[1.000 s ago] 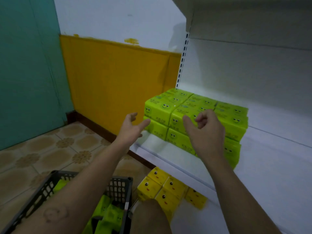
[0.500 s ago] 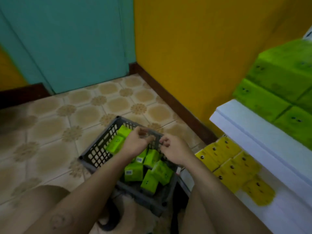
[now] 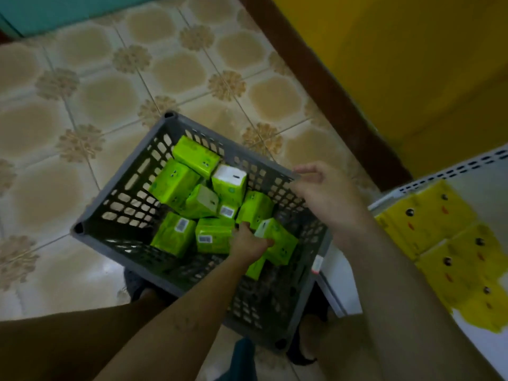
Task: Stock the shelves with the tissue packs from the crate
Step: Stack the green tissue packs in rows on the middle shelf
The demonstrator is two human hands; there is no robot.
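Head view, looking down. The grey lattice crate (image 3: 129, 193) sits on the tiled floor (image 3: 82, 78), and every place below is given from it.

Inside lie about ten green packs (image 3: 173, 182), jumbled and pointing many ways. At the far corner one lies flat, its long axis along the far wall. Toward the middle one stands on end, white end up, and another beside it leans with its white end up and to the right. Two at the near-left side lie flat with barcode labels up.

The left hand (image 3: 248, 242) reaches into the crate from the near side. Its fingers (image 3: 270, 242) curl over one pack (image 3: 283, 244) against the right wall, with the thumb on the pack's left side, so it grips that pack. The pack's long axis runs diagonally. Its white end points toward the crate's middle and its printed face toward the near-right corner. It is still inside the crate, resting among the others.

The right hand (image 3: 321, 188) hangs over the far-right rim with fingers loosely bent and nothing in it. I cannot tell whether it touches the rim.

Right of the crate a white shelf (image 3: 341, 284) sits low, with yellow packs (image 3: 439, 229) laid flat in rows on it. Beyond the crate, brown skirting (image 3: 316, 78) runs below a yellow wall (image 3: 412, 50).
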